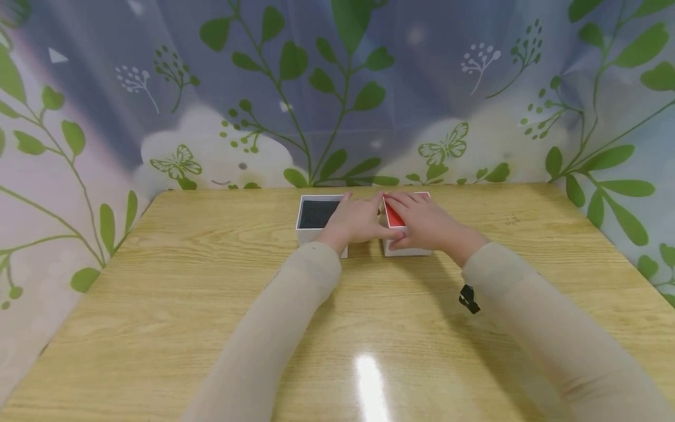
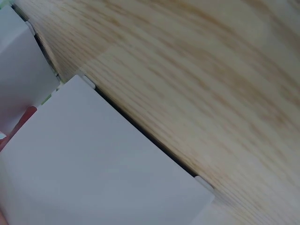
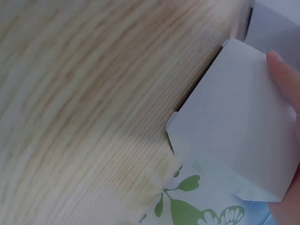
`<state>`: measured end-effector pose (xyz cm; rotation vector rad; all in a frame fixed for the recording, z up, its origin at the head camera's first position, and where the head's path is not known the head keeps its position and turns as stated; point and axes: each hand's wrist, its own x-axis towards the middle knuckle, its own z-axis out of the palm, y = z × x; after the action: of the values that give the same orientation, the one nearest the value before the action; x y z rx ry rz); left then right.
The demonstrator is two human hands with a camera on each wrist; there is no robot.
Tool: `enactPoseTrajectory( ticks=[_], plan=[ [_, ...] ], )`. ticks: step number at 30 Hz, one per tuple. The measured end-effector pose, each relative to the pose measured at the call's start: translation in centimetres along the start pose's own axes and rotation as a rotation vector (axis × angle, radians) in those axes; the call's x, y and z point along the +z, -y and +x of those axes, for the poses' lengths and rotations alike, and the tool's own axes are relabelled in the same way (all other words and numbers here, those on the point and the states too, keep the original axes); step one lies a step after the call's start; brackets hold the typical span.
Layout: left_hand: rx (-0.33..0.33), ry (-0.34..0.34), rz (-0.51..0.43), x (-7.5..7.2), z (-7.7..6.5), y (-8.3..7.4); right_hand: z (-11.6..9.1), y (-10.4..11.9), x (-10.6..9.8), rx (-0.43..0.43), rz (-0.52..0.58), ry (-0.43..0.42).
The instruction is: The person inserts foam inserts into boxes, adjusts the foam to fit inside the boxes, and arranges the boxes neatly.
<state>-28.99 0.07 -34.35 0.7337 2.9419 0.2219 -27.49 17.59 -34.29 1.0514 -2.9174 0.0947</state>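
Two white boxes stand side by side at the table's far edge. In the head view the left box (image 1: 311, 235) has a dark inside, and the right box (image 1: 410, 252) shows red at its top. My left hand (image 1: 354, 221) lies over the left box's right side, its thumb reaching across the gap and overlapping my right thumb. My right hand (image 1: 424, 223) holds the right box from above, fingers over the top and thumb (image 3: 283, 77) along the front wall. The left box's pale front wall (image 2: 93, 154) fills much of the left wrist view; most left fingertips are hidden there.
The wooden table (image 1: 200, 293) stretches toward me and to both sides. A small black item (image 1: 468, 299) shows beside my right sleeve. Behind the boxes hangs a leaf-patterned curtain (image 1: 411, 70), close to the table's far edge.
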Motion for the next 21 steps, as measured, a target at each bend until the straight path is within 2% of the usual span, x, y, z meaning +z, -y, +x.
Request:
enactPoseTrajectory(
  ticks=[8, 14, 21],
  plan=[
    [-0.008, 0.006, 0.003, -0.1, 0.0, 0.0, -0.9, 0.1, -0.1, -0.051, -0.035, -0.004],
    [-0.016, -0.017, 0.023, -0.3, 0.0, 0.1, -1.0, 0.7, -0.6, -0.064, -0.060, 0.004],
    [-0.005, -0.022, 0.002, 0.1, 0.1, 0.1, -1.4, -0.1, -0.6, 0.047, -0.027, 0.061]
  ],
)
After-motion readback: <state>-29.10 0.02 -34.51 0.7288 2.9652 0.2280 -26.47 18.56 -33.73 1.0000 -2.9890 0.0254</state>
